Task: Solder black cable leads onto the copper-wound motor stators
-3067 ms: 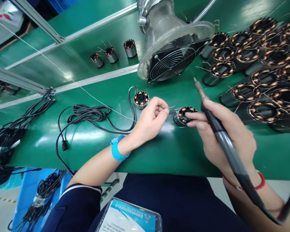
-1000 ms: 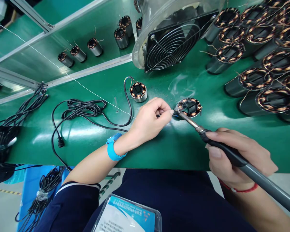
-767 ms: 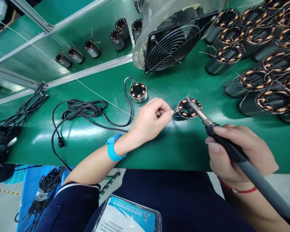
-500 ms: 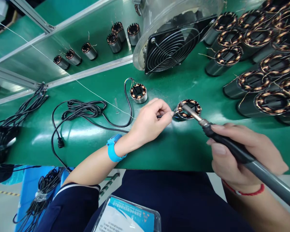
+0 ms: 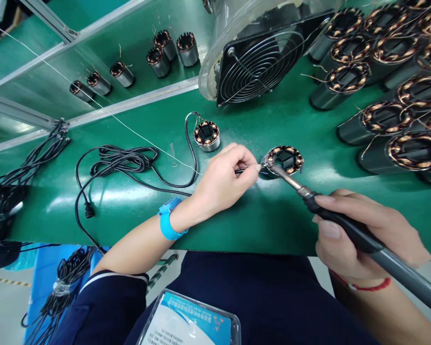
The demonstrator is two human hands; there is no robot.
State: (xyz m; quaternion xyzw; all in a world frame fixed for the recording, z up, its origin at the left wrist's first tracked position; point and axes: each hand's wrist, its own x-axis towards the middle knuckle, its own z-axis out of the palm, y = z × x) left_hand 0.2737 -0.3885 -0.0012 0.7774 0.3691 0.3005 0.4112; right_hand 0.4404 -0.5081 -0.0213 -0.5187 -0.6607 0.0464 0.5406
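My left hand [image 5: 224, 178] is pinched on a thin wire whose end reaches the left rim of a small copper-wound stator [image 5: 284, 160] on the green bench [image 5: 266, 215]. My right hand [image 5: 359, 239] is closed round the dark handle of a soldering iron [image 5: 345, 225]. The iron's metal tip rests at the stator's left rim, right beside my left fingertips. A blue band sits on my left wrist, a red cord on my right.
A second stator [image 5: 207, 135] with a black cable [image 5: 125, 165] lies left of the hand. A fume fan [image 5: 258, 57] stands behind. Several stators [image 5: 391, 105] are piled at right, more stators [image 5: 158, 57] ride the back conveyor. Cable bundles [image 5: 7, 201] lie far left.
The iron came down from upright in my right hand to the stator's rim, lifted off briefly, and its tip is back at the wire end. My left pinch stayed put.
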